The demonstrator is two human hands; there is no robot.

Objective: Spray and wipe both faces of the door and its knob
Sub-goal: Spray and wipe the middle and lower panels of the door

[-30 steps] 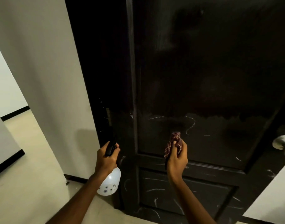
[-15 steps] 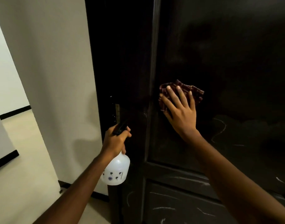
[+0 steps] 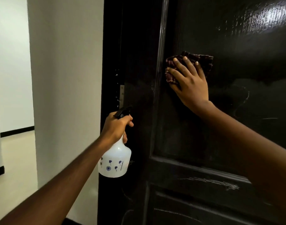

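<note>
hands: r hand (image 3: 191,85) flat, fingers spread straight, pressing cloth (image 3: 202,62) onto door (image 3: 236,135). l hand (image 3: 116,127) curled round neck of spray bottle (image 3: 115,161), which hangs below the fist.

item 1, door: dark, glossy, under and all round r hand; its edge just right of l hand. chalky scribbles below r wrist and under r forearm. knob not in view.

item 2, cloth: dark red check, folded, under r palm, corners showing past fingertips. est. handling: soft, light, bunches easily; wants flat palm pressure, not a pinch. wet sheen above r hand, so prob. slides freely.

item 3, bottle: whitish plastic w/ blue flower print, black trigger head. est. rigid, light to moderate depending on fill; take at neck, as now.

other: pale wall (image 3: 65,78) left of l hand.

change: vs 0.5 s ago, r hand + cloth higher on panel. vs 1 s ago, cloth was bunched in fingers near panel's bottom rail; knob then visible far right. l grip unchanged.
</note>
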